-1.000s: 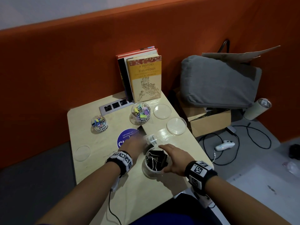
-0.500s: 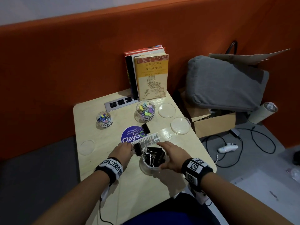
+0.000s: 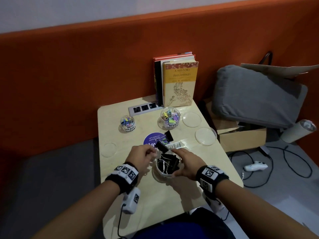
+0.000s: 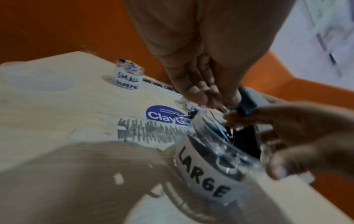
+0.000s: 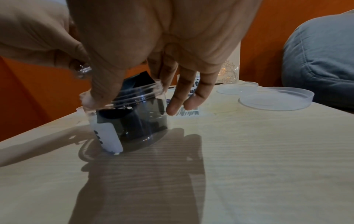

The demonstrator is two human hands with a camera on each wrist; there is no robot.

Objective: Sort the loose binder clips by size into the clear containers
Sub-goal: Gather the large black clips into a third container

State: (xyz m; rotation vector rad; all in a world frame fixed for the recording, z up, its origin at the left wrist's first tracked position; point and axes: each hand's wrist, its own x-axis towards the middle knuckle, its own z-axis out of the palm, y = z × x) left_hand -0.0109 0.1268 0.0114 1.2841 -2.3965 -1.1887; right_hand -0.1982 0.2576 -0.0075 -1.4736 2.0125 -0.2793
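My right hand (image 3: 180, 163) grips the clear jar labelled LARGE (image 3: 166, 167) by its rim, thumb on the near side and fingers on the far side; the jar (image 5: 132, 119) stands on the table and holds several black binder clips. My left hand (image 3: 152, 151) pinches the wire handles of a large black clip (image 3: 162, 146), which hangs over the jar's far left rim. The left wrist view shows this clip (image 4: 247, 103) just above the jar (image 4: 206, 166) mouth. Another black clip (image 3: 168, 135) lies loose on a blue round sticker (image 3: 152, 138).
A jar marked SMALL (image 3: 127, 122) and a medium jar (image 3: 170, 118), both with coloured clips, stand further back. Three clear lids (image 3: 192, 119) (image 3: 205, 136) (image 3: 109, 150) lie on the table (image 3: 172, 195). Books (image 3: 179, 83) and a socket strip (image 3: 144, 107) line the back edge.
My left hand took a black clip from near the sticker, drew it back beside the jar and raised it to the rim. My right hand has kept hold of the jar.
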